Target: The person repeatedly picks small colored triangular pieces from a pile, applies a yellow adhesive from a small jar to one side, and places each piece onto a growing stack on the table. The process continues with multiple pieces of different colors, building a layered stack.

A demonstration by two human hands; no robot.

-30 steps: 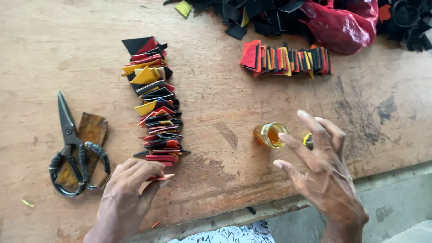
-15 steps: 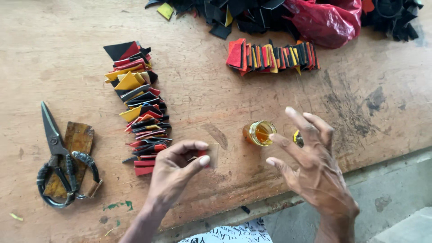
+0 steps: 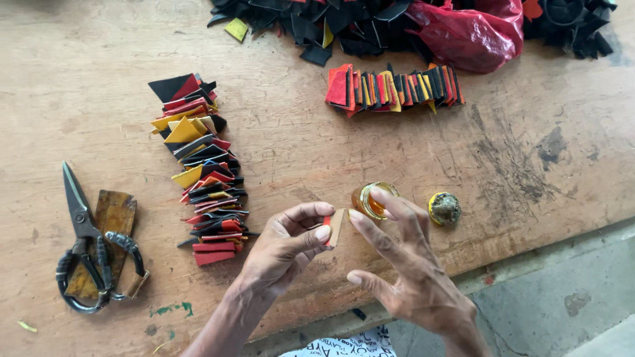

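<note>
Left hand (image 3: 288, 248) pinches a small red-and-tan cut piece (image 3: 334, 227) between thumb and fingers near the front edge of the worn wooden bench (image 3: 278, 142). Right hand (image 3: 403, 271), fingers spread, touches its forefinger to the piece beside a small amber glass jar (image 3: 367, 200); its crusted round lid (image 3: 444, 208) lies just right. Open board lies mid-bench between the long row of black, red and yellow pieces (image 3: 198, 175) and the shorter row (image 3: 393, 88). Black-handled scissors (image 3: 89, 248) sit far left. A second ago the left hand rested at the long row's lower end; it has since come over to the jar.
</note>
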